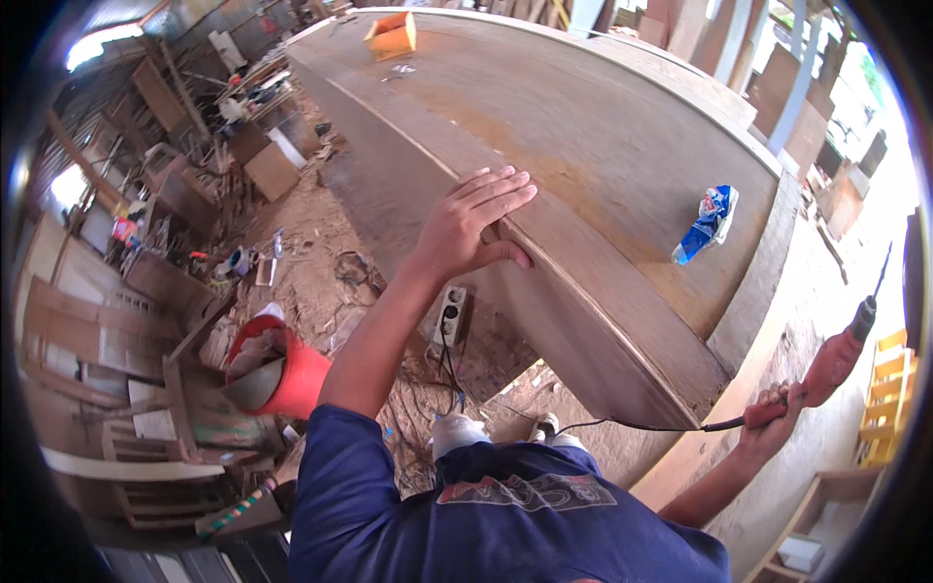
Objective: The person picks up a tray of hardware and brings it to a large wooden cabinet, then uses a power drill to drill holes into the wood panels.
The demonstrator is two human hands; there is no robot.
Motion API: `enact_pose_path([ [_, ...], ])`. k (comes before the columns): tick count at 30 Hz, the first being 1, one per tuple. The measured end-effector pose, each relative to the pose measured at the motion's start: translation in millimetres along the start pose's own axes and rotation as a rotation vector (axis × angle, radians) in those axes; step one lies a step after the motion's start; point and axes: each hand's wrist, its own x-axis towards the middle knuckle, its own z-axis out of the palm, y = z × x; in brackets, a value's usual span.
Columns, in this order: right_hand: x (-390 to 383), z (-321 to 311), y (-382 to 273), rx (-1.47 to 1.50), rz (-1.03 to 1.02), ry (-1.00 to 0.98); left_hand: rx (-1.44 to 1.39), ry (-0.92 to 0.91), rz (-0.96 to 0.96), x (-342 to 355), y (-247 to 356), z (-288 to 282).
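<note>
A large wooden box-like piece (pixel 573 126) with a stained top and raised rims fills the upper middle. My left hand (pixel 471 219) grips its near long edge, fingers over the top and thumb down the outer side. At the right, beside the piece's corner, my right hand (pixel 768 418) holds a red corded drill (pixel 826 364), its long thin bit pointing up. The black cord (pixel 632 421) runs left past my body. A crumpled blue and white packet (pixel 707 223) lies on the top, and an orange-yellow container (pixel 389 37) rests at its far end.
A red bucket (pixel 296 379) stands on the littered floor at left. A power strip (pixel 450 316) with trailing cables sits below the piece. Wood scraps and boards (pixel 165 107) crowd the left and back. Yellow slatted frames (pixel 884 398) and a wooden open box (pixel 812 515) are at right.
</note>
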Motion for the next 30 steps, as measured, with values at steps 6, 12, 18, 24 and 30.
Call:
enact_pose_path([
  [6, -74, 66, -38, -0.362, -0.188, 0.353, -0.198, 0.008, 0.131, 0, -49, -1],
  [12, -156, 176, -60, -0.994, -0.731, 0.606, -0.342, 0.106, 0.226, 1, -64, 11],
  [18, -154, 346, -73, -1.638, -0.707, 0.447, -0.357, 0.183, 0.307, -1, -73, 25],
  [24, -121, 455, -62, -1.951, -0.704, 0.048, -0.414, 0.155, 0.273, -2, -75, 19],
  [30, -83, 474, -54, -1.959, -0.773, -0.124, -0.442, 0.168, 0.24, -4, -76, 18],
])
